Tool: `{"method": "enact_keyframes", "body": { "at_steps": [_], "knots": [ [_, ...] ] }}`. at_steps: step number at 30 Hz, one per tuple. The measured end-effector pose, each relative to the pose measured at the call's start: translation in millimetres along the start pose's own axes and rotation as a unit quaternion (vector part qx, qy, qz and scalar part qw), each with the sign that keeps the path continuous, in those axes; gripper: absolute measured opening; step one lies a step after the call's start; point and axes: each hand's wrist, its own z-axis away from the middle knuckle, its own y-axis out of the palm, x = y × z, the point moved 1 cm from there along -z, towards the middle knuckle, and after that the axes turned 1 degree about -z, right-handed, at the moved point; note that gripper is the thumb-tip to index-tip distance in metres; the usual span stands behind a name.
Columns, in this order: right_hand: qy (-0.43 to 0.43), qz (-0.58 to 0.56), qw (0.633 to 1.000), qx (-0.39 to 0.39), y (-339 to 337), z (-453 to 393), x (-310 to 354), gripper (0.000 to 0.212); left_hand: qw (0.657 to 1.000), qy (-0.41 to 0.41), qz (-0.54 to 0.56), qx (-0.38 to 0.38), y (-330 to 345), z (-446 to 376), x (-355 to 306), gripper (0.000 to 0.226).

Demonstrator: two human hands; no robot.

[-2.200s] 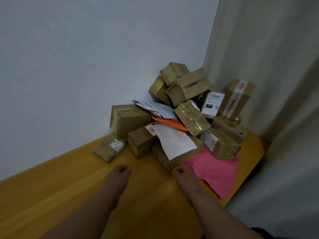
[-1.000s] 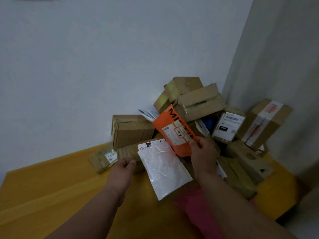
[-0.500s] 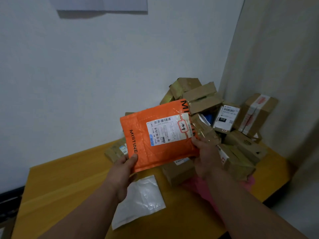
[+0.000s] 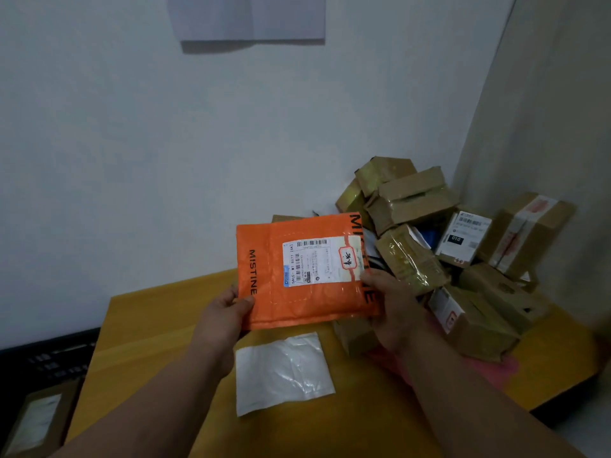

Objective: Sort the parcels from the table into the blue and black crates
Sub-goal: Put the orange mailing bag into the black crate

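Both forearms reach out over the yellow table (image 4: 158,312), and the two hands hold an orange padded mailer (image 4: 297,276) up above it, label facing the person. The left hand (image 4: 224,312) pinches its lower left corner, thumb on top; the right hand (image 4: 393,309) grips the right edge. A white plastic mailer (image 4: 284,371) lies flat below, cardboard parcels (image 4: 429,246) heaped in the corner.

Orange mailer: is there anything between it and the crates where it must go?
Cannot tell. Both hands, left hand and right hand, hold the orange mailer above the table, but no crate can be identified in this view, so the path cannot be judged.
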Motion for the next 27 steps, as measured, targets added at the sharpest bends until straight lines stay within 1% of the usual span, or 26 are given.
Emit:
{"method": "enact_keyframes", "body": {
  "at_steps": [2,5,6,7,10,11,12,14,16,17,19,22,24,27],
  "knots": [
    [0.019,0.017,1.0,0.012,-0.5,-0.3,-1.0,0.029,0.999,0.013,0.016,-0.03,-0.9,-2.8,-3.9,0.012],
    [0.041,0.005,0.999,0.02,-3.4,0.9,-7.7,0.026,0.986,-0.014,0.141,-0.086,4.6,-4.1,-7.0,0.013],
    [0.046,-0.01,0.999,0.027,-3.5,1.4,-11.2,0.026,0.982,-0.024,0.169,-0.083,8.9,-2.6,-6.7,0.018],
    [0.054,-0.025,0.997,0.039,-3.2,2.5,-14.9,0.027,0.982,-0.032,0.174,-0.062,14.2,-0.1,-4.8,0.023],
    [0.09,-0.05,0.99,0.096,2.0,7.0,-26.2,0.032,0.99,-0.051,0.125,0.044,35.7,13.4,9.1,0.028],
    [0.099,-0.047,0.986,0.123,4.5,8.7,-29.8,0.035,0.991,-0.053,0.109,0.065,41.7,17.1,14.3,0.028],
    [0.107,-0.037,0.983,0.146,7.6,11.0,-32.8,0.04,0.991,-0.052,0.1,0.066,45.8,18.7,18.9,0.029],
    [0.125,0.003,0.978,0.168,9.9,13.6,-37.9,0.045,0.994,-0.041,0.096,0.034,47.5,19.3,23.5,0.029],
    [0.143,0.051,0.976,0.155,10.0,12.9,-42.6,0.043,0.995,-0.029,0.092,0.001,39.1,17.8,25.0,0.028],
    [0.146,0.063,0.978,0.132,8.0,10.3,-44.3,0.041,0.996,-0.025,0.089,-0.01,33.2,16.8,25.1,0.028],
    [0.149,0.057,0.984,0.08,7.6,3.6,-48.6,0.037,0.996,-0.021,0.076,-0.029,14.6,16.1,26.7,0.027],
    [0.143,0.033,0.988,0.037,22.0,-2.6,-53.0,0.024,0.997,-0.026,0.055,-0.046,-17.3,18.5,29.2,0.025],
    [0.139,0.053,0.988,0.033,39.9,-3.4,-59.2,0.025,0.996,-0.029,0.054,-0.061,-41.2,21.6,30.7,0.023],
    [0.137,0.122,0.98,0.075,76.8,1.7,-75.6,0.027,0.995,-0.03,0.047,-0.084,-83.7,26.3,29.2,0.023]
  ]
}}
